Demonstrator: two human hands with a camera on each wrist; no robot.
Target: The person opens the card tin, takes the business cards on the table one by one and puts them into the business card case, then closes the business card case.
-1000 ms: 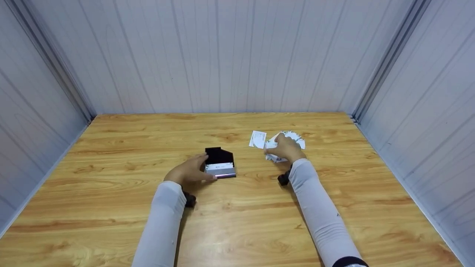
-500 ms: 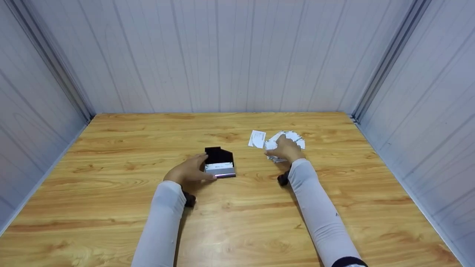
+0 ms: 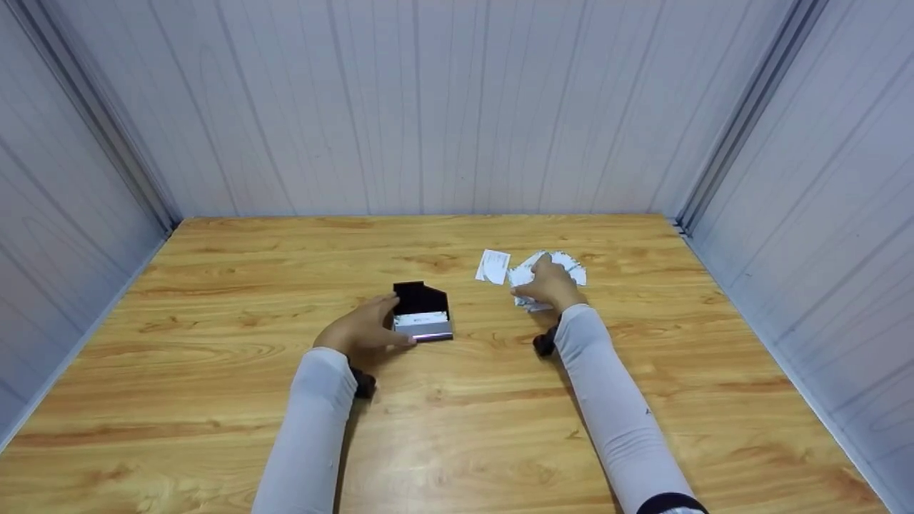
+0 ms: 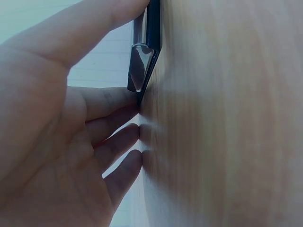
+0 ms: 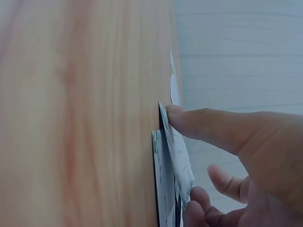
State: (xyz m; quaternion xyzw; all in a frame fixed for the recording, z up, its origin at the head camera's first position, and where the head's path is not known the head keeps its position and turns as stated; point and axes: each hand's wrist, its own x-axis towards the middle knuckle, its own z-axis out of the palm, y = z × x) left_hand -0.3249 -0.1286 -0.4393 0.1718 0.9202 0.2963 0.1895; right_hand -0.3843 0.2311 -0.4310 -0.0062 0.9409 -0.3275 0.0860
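1. Your left hand (image 3: 360,326) is pinching the card case (image 3: 420,298) with its thumb on the near edge and its index finger on the left side, probably to keep the case from sliding.
2. In the left wrist view, your last two fingertips are touching the table (image 3: 457,428), likely bracing that grip.
3. The case is lying open on the table, its dark flap toward the back wall (image 3: 457,107) and its pocket toward you; a white strip of card (image 3: 421,319) is showing above the pocket.
4. Your right hand (image 3: 553,283) is grasping at the fanned cards (image 3: 565,261): in the right wrist view, a tilted card is sitting between thumb and fingertips, perhaps because tilting frees its edge. You cannot tell how many you are gripping.
5. One loose card (image 3: 493,266) is lying just left of the fan, apart from your fingers.
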